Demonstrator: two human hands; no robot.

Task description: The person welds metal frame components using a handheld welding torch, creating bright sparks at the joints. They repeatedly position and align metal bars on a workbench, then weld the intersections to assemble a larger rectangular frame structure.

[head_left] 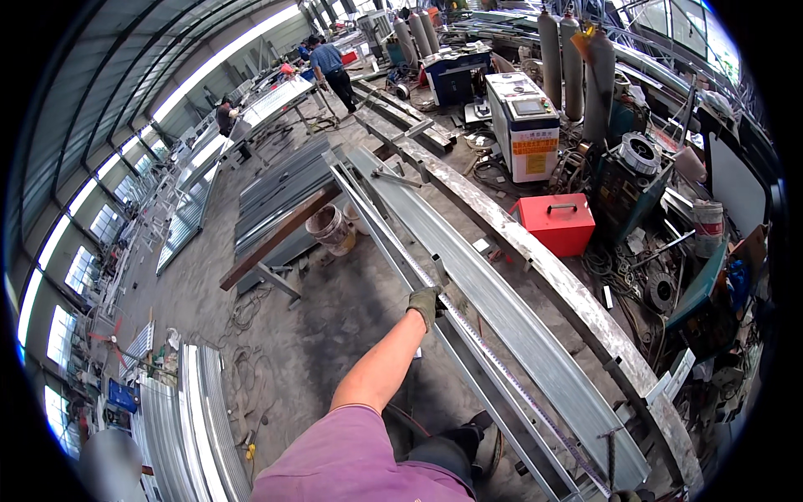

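My left hand (pixel 425 306), in a dark greenish work glove, reaches out to a long galvanized steel channel (pixel 493 389). Its fingers look closed at the channel's edge, around the blade of a measuring tape (pixel 510 376); the glove partly hides the grip. That blade lies stretched along the steel, running from beyond my hand down to the lower right. There, a dark shape at the picture's edge seems to be my right hand (pixel 623 496), its fingers hidden. A wider galvanized channel (pixel 510 335) lies alongside, to the right.
A long, pale-topped beam (pixel 535 243) supports the work on the right. Beyond stand a red box (pixel 555 224), a white machine (pixel 524 125) and gas cylinders (pixel 599 84). A bucket (pixel 330 229), a brown steel bar (pixel 280 238) and stacked sheets (pixel 196 427) lie left. Two people work farther back.
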